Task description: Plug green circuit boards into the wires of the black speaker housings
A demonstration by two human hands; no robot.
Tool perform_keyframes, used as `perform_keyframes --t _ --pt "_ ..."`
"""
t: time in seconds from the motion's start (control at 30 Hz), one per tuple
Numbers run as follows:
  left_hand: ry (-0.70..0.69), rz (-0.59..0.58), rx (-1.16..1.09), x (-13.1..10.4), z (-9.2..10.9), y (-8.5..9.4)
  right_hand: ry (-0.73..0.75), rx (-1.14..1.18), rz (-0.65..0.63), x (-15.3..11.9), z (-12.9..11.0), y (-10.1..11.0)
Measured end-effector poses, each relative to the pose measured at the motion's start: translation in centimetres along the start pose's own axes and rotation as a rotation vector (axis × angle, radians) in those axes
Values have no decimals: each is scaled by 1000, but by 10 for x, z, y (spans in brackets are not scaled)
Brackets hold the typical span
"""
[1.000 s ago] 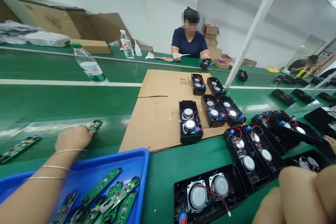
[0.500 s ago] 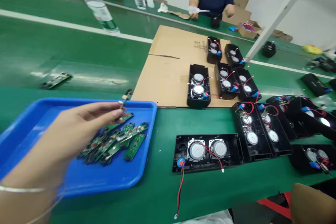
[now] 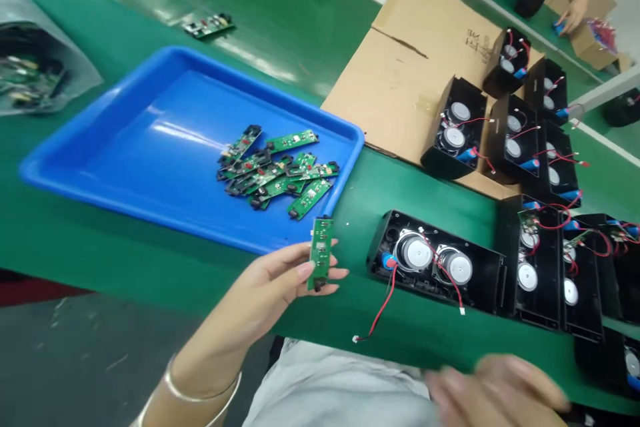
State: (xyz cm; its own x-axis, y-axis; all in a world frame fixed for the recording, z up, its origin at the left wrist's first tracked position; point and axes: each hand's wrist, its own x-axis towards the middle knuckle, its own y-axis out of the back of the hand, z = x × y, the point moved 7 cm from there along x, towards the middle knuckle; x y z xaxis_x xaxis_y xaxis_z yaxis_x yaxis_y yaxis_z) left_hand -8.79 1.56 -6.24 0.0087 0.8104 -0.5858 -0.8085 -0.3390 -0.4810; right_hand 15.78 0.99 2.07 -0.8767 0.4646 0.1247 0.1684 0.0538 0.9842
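Between the thumb and fingers of my left hand (image 3: 280, 283) is a green circuit board (image 3: 321, 250), held upright near the front right corner of a blue tray (image 3: 125, 187). Several similar circuit boards (image 3: 270, 173) lie piled in the tray's right part. My right hand (image 3: 500, 393) is low at the right, smeared by motion, so its fingers do not show clearly. Just right of the held board lies an open black speaker housing (image 3: 480, 290) with two round speakers (image 3: 418, 255). A red and black wire (image 3: 383, 313) with a white plug trails from its blue part onto the table.
More black housings (image 3: 535, 280) stand to the right and on a cardboard sheet (image 3: 395, 73). One loose circuit board (image 3: 209, 25) lies behind the tray. At the left is a plastic bag (image 3: 75, 73) of boards. A co-worker's hand (image 3: 575, 13) is across the table.
My left hand has moved from over the tray toward me and to the right with the circuit board. My right hand has come further into view. The head view has turned down and left.
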Motion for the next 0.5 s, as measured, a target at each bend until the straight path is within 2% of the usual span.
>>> perform_keyframes --t 0.17,0.3,0.37,0.43,0.5 --pt "64 -147 -83 0 -20 -8 115 36 61 34 -25 -5" --pt "47 -244 -113 1 -29 -16 265 7 171 67 -52 -7" --pt "28 -291 -85 1 -31 -21 302 -9 227 78 -57 -4" --pt "1 -289 -36 0 -29 -25 315 -29 207 82 -57 -2" --pt "-28 -244 50 -1 -26 -26 343 -51 117 82 -55 -4"
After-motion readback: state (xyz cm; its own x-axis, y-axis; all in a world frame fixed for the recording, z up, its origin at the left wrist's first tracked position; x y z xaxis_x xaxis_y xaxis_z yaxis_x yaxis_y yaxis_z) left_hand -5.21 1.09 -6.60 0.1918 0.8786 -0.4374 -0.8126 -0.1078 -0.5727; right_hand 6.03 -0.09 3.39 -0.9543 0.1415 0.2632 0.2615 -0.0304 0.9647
